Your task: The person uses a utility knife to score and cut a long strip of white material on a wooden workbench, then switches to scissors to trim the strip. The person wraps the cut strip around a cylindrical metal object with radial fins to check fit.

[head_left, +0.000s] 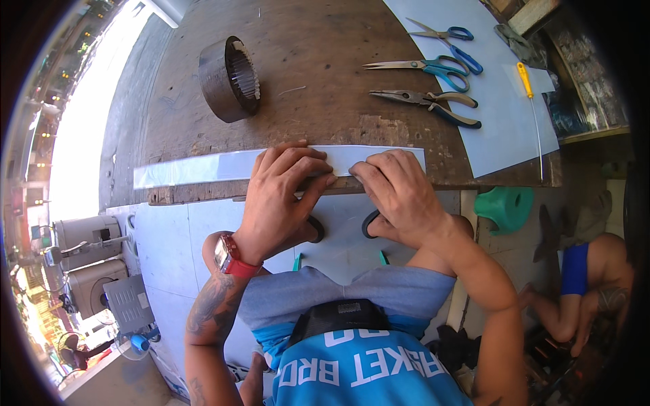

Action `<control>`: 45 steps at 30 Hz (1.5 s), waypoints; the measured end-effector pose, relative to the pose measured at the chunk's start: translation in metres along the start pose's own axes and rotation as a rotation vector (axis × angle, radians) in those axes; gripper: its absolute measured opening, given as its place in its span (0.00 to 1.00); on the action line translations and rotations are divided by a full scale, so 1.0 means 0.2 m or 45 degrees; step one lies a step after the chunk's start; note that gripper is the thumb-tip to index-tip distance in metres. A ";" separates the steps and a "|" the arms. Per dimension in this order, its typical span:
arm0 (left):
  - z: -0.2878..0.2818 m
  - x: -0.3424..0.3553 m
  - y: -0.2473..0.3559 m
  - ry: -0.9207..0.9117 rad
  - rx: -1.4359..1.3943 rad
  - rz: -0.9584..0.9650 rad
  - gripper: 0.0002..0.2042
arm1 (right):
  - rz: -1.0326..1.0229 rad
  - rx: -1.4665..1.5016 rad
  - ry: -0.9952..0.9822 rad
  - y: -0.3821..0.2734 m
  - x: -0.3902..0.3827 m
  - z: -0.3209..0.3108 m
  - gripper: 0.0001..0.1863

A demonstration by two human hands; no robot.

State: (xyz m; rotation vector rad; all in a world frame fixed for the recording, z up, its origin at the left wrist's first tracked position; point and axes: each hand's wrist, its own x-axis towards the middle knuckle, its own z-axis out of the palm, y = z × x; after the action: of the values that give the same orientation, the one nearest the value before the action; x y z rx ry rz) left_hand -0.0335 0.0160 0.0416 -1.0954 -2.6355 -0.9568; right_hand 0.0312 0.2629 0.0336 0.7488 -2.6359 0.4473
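Observation:
A long, narrow white strip (183, 169) lies along the front edge of the scuffed wooden table (325, 37). My left hand (281, 196), with a red watch on the wrist, has bent fingers on the middle of the strip and the thumb close under them, gripping it. My right hand (406, 199) pinches or presses the strip near its right end, fingertips curled together at the edge. The undersides of both grips are hidden. A roll of dark brown band (220, 81) lies on its side behind the strip.
Scissors (433, 66), another blue-handled pair (460, 61), pliers (416, 98) and a yellow screwdriver (525, 81) lie at back right, near a white sheet (487, 135). A green stool (504, 206) and another person's leg (569, 311) are at right; machines (84, 240) stand at left.

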 end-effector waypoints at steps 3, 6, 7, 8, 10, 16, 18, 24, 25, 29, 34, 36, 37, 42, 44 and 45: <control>0.05 -0.05 0.03 0.071 -0.029 -0.090 0.08 | 0.126 0.046 0.105 -0.03 -0.01 0.05 0.16; 0.08 -0.07 0.07 0.152 -0.041 -0.133 0.07 | 0.226 0.141 0.185 -0.05 0.00 0.07 0.10; 0.09 -0.07 0.08 0.168 -0.028 -0.135 0.07 | 0.252 0.174 0.214 -0.05 0.00 0.07 0.09; 0.10 -0.07 0.08 0.188 -0.019 -0.139 0.07 | 0.271 0.192 0.226 -0.05 0.01 0.07 0.09; 0.11 -0.06 0.10 0.196 0.027 -0.158 0.07 | 0.303 0.229 0.249 -0.06 0.02 0.07 0.08; 0.11 -0.05 0.11 0.181 0.024 -0.234 0.07 | 0.377 0.270 0.231 -0.08 0.03 0.06 0.09; 0.11 -0.05 0.11 0.180 0.014 -0.241 0.08 | 0.365 0.237 0.240 -0.08 0.04 0.06 0.09; 0.12 -0.03 0.13 0.192 0.010 -0.265 0.08 | 0.412 0.260 0.242 -0.09 0.04 0.07 0.07; 0.12 -0.03 0.13 0.187 0.001 -0.271 0.08 | 0.422 0.272 0.232 -0.09 0.04 0.07 0.07; 0.11 -0.02 0.14 0.154 -0.007 -0.307 0.08 | 0.426 0.297 0.221 -0.09 0.05 0.07 0.06; 0.12 0.00 0.18 0.091 -0.022 -0.361 0.07 | 0.436 0.295 0.125 -0.08 0.06 0.06 0.07; 0.11 0.01 0.18 0.097 -0.059 -0.334 0.08 | 0.435 0.327 0.147 -0.07 0.05 0.04 0.08; 0.11 0.01 0.17 0.112 -0.079 -0.316 0.09 | 0.404 0.333 0.177 -0.05 0.04 0.03 0.08; 0.14 -0.02 0.16 0.128 0.040 -0.208 0.10 | 0.295 0.183 0.282 -0.02 -0.04 0.03 0.09; 0.15 -0.04 0.16 0.132 0.064 -0.189 0.10 | 0.304 0.160 0.286 -0.02 -0.05 0.04 0.09; 0.16 -0.04 0.16 0.146 0.072 -0.181 0.10 | 0.300 0.149 0.285 -0.01 -0.05 0.05 0.09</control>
State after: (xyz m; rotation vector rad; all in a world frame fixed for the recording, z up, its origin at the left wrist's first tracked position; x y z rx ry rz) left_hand -0.0029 0.0474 0.0300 -0.8247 -2.6573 -0.9344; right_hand 0.0386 0.2617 0.0211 0.3940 -2.5103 0.7113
